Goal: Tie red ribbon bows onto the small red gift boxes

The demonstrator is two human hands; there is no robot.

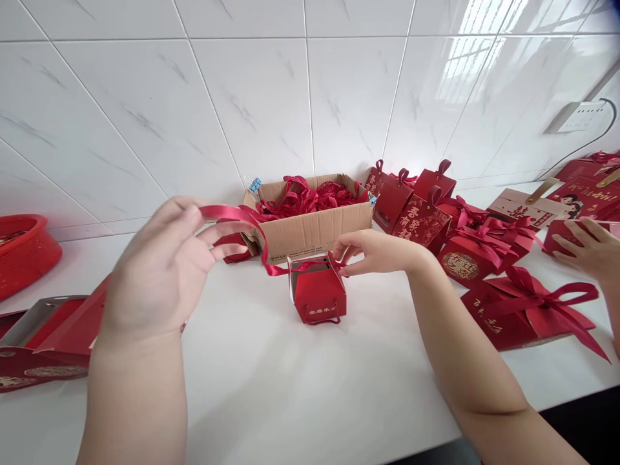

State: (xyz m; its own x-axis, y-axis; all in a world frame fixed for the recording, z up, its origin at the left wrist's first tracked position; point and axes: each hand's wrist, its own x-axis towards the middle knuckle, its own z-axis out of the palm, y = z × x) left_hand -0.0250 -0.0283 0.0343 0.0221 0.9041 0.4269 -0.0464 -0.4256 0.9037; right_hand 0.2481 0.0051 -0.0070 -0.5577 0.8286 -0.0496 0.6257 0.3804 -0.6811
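Note:
A small red gift box [320, 290] with a cord handle on its front stands on the white table, its top open. A red ribbon [265, 248] runs across its top and curves up to the left. My left hand [159, 271] is raised left of the box, with the ribbon's end pinched at the thumb and fingers. At the box's right top edge, my right hand [368, 253] has its fingers closed on the ribbon where it meets the box.
Behind the box stands a cardboard carton [314, 229] of red ribbons. Finished-looking red boxes [460, 258] crowd the right, where another person's hand [588, 248] rests on one. Open red boxes [48, 349] and a red basket [29, 258] are at left.

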